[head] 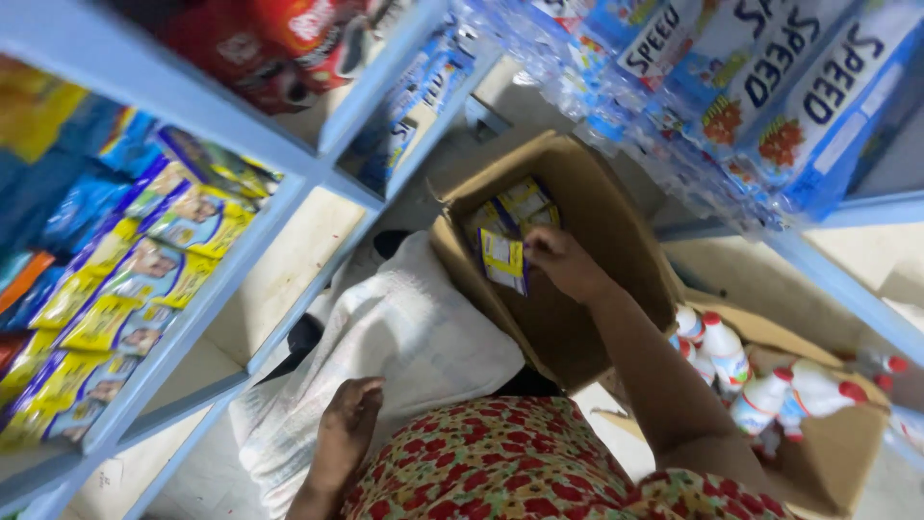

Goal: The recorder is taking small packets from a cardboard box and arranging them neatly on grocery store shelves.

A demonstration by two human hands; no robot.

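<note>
My right hand (563,262) reaches into an open cardboard box (616,231) and grips a small yellow and purple packet (503,260) at the box's near wall. More packets of the same kind (525,204) lie deeper in the box. My left hand (348,419) rests low in the view, fingers curled, touching a white woven sack (414,337) that lies beside the box. It holds nothing. My flowered red sleeve (500,462) fills the bottom middle.
Pale blue shelves (207,299) on the left carry rows of yellow and purple packets (115,308). Blue and white packs (770,87) hang at top right. A second cardboard box (847,453) at the right holds white bottles with red caps (760,395).
</note>
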